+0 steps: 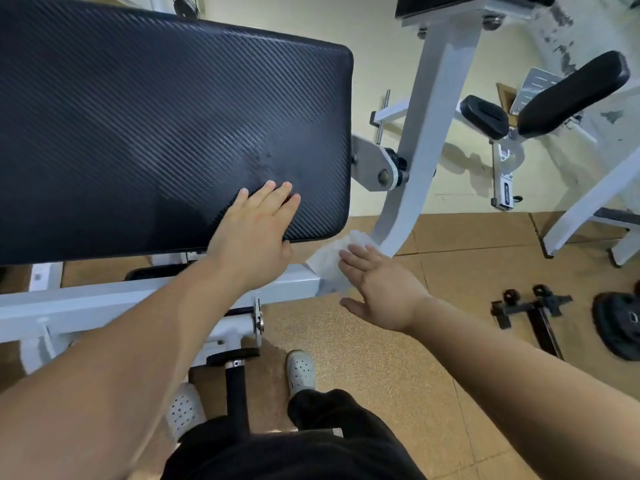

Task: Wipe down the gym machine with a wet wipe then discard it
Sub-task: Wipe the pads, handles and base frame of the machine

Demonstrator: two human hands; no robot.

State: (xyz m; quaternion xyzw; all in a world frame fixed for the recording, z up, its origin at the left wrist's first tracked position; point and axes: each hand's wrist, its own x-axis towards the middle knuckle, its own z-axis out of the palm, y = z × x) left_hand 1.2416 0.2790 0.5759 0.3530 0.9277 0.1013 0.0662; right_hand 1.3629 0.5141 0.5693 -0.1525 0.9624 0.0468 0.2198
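Note:
A large black textured pad (156, 133) of the gym machine fills the upper left, mounted on a white steel frame (104, 303). My left hand (256, 230) rests flat on the pad's near right corner, fingers straight. My right hand (377, 289) presses a crumpled white wet wipe (332, 261) with straight fingers against the end of the white frame bar, where a curved white post (429, 133) rises. Part of the wipe is hidden under my fingers.
Another white machine with black pads (571, 95) stands at the back right. A black weight plate (620, 327) and black collars (530, 306) lie on the brown floor at right. A black handle (237, 386) juts out by my feet in white shoes (301, 370).

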